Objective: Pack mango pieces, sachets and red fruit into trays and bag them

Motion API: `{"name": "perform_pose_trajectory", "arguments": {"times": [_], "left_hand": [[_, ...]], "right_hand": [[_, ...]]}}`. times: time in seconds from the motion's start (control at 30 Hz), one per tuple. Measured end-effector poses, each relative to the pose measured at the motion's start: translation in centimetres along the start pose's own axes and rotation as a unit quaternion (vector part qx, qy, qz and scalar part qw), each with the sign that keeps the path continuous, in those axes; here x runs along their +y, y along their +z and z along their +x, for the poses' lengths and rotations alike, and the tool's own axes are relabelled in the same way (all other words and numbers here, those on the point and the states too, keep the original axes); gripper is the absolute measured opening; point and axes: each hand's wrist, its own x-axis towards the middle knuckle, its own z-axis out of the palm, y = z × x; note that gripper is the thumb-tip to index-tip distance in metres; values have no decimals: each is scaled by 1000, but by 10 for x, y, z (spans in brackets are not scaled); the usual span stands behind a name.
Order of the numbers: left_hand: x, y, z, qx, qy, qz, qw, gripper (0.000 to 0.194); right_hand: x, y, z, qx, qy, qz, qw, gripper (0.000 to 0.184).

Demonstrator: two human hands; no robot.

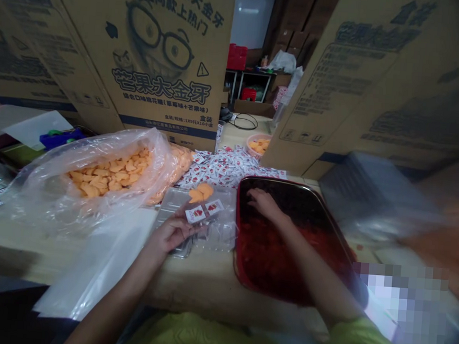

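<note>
Left hand [170, 232] half curled, gripping the edge of a clear plastic tray [176, 202], with two small candy packets [203, 210] and orange candies [201, 192] on top. Right hand [265, 204] open and flat, holding nothing that shows, inside a red tray [238, 220] on a wooden table [190, 279].

I watch through one head-worn camera above the person's left hand [172, 232] and right hand [265, 205]; it faces forward and down across a pale wooden table [206, 280]; both hands sit close, low centre; tall brown printed cardboard cartons [163, 47] stand beyond them.

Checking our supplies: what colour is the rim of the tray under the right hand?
The tray rim is red, best seen in the head view.
</note>
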Motion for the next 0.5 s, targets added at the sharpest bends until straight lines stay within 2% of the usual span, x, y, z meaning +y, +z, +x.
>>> {"name": "perform_pose_trajectory", "arguments": {"times": [0.07, 0.13, 0.33, 0.5], "left_hand": [[-2, 1, 1, -6, 3, 2, 1000, 86], [-3, 3, 3, -9, 3, 3, 1000, 83], [-5, 6, 8, -11, 3, 15, 1000, 76], [-11, 7, 14, -16, -5, 15, 1000, 71]], "right_hand": [[3, 1, -1, 24, -22, 28, 999, 13], [7, 4, -2, 44, -17, 57, 997, 5], [21, 9, -12, 45, 30, 88, 995, 23], [23, 9, -20, 2, -7, 114, 993, 12]]}}
